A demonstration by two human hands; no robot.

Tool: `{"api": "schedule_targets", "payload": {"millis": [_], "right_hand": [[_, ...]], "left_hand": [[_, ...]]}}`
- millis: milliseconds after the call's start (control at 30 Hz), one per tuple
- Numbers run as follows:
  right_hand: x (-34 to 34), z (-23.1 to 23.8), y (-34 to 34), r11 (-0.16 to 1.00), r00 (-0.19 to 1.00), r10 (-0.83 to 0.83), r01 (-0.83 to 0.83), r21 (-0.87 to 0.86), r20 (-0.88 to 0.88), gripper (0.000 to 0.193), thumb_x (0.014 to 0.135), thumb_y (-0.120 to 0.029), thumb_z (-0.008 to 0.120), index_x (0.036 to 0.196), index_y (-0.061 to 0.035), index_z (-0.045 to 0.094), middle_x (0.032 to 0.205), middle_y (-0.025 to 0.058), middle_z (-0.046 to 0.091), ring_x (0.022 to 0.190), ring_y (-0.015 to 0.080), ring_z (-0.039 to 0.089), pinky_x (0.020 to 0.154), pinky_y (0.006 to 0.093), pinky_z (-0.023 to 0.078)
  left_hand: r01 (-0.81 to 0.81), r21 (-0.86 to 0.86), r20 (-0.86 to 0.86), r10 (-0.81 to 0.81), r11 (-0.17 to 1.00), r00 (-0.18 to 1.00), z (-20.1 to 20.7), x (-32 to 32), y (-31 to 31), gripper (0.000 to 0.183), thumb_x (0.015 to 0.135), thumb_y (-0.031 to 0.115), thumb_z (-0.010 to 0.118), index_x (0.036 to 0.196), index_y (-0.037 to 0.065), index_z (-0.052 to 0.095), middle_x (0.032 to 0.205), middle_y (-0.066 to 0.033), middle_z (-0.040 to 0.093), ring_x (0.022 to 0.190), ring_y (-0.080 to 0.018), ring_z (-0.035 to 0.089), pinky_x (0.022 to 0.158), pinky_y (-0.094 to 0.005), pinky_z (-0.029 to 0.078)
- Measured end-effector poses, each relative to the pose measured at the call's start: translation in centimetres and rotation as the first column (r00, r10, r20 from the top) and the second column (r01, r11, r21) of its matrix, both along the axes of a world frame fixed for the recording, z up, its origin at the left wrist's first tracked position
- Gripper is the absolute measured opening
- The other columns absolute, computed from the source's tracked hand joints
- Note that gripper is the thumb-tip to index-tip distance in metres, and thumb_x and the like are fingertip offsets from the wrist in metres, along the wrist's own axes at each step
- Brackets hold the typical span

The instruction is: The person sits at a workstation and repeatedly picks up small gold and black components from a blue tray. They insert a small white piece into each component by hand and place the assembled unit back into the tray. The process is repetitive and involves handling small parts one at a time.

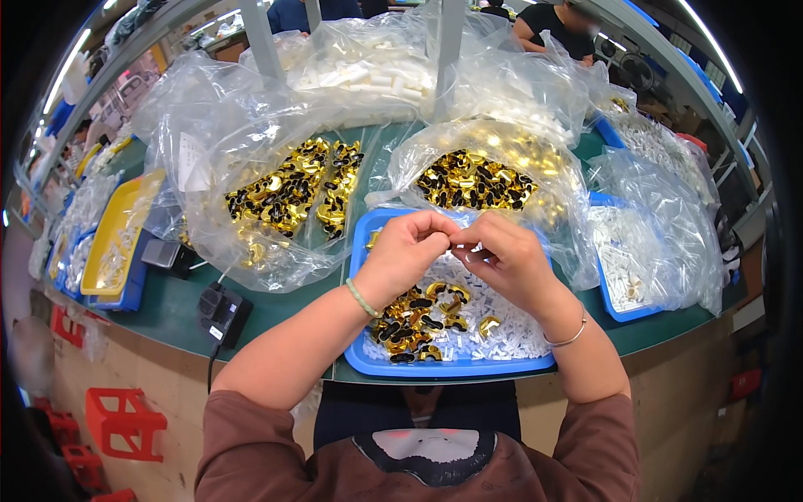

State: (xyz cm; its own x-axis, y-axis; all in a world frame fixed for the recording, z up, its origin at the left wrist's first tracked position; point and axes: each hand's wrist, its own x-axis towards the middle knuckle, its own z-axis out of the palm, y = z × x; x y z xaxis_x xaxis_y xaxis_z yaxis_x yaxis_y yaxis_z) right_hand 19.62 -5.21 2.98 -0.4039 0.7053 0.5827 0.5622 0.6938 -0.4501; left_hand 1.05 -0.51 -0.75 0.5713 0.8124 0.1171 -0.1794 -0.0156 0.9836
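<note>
Above a blue tray (360,356), my left hand (403,251) and my right hand (506,258) meet with thumbs and forefingers pinched together. Whatever sits between the fingertips is too small and covered to name. Many small white plastic pieces (514,322) fill the tray's bottom. At its left part lies a heap of shiny gold parts with black insides (406,326), and a few single gold ones lie on the white pieces. Behind the tray, a clear plastic bag (477,180) holds more gold-and-black parts, and another open bag (284,192) of them lies to the left.
Large clear bags of white tubes (368,79) stand at the back behind grey metal posts (449,58). A second blue tray (615,309) with white pieces is at right. At left are a yellow tray (104,289) and a black corded box (222,313). A co-worker (560,32) is beyond.
</note>
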Motion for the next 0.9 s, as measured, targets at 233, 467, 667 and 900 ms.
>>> {"api": "schedule_targets", "payload": {"millis": [233,467,667,900], "right_hand": [[0.6,0.4,0.4,0.992,0.992,-0.102,0.096,-0.086,-0.068,0.021,0.075,0.003,0.069,0.094,-0.0045,0.064,0.078,0.0057,0.057,0.068,0.0148,0.059,0.057,0.0259,0.048],[0.5,0.3,0.5,0.997,0.995,-0.060,0.055,-0.063,-0.080,0.021,0.075,0.004,0.068,0.093,-0.0050,0.064,0.078,0.0061,0.057,0.068,0.0166,0.058,0.057,0.0268,0.048],[0.2,-0.2,0.4,0.997,0.997,0.012,-0.017,-0.073,-0.076,0.022,0.075,0.005,0.067,0.094,-0.0055,0.063,0.079,0.0077,0.058,0.070,0.0195,0.059,0.058,0.0286,0.048],[0.6,0.4,0.6,0.993,0.991,-0.079,0.088,0.082,-0.104,0.024,0.077,0.007,0.063,0.099,-0.0028,0.063,0.084,0.0095,0.059,0.070,0.0199,0.061,0.058,0.0282,0.049]], "left_hand": [[0.143,-0.246,0.272,-0.073,0.959,0.960,1.3,-0.5,-0.1,0.031,0.095,0.007,0.052,0.124,-0.004,0.056,0.117,-0.0095,0.063,0.104,-0.0141,0.062,0.096,-0.0269,0.049],[0.069,-0.165,0.171,-0.040,0.984,0.985,0.8,-0.4,0.0,0.025,0.092,0.007,0.056,0.116,-0.002,0.062,0.112,-0.0074,0.064,0.101,-0.0119,0.062,0.092,-0.0264,0.050],[-0.003,-0.060,0.042,0.005,0.998,0.999,0.0,-0.4,0.5,0.018,0.090,0.006,0.057,0.105,-0.001,0.066,0.103,-0.0048,0.067,0.094,-0.0102,0.061,0.087,-0.0258,0.050],[-0.044,-0.147,0.099,0.059,0.988,0.993,0.1,-0.3,0.4,0.023,0.092,0.007,0.059,0.112,-0.001,0.065,0.106,-0.0052,0.066,0.097,-0.0112,0.062,0.088,-0.0243,0.050]]}}
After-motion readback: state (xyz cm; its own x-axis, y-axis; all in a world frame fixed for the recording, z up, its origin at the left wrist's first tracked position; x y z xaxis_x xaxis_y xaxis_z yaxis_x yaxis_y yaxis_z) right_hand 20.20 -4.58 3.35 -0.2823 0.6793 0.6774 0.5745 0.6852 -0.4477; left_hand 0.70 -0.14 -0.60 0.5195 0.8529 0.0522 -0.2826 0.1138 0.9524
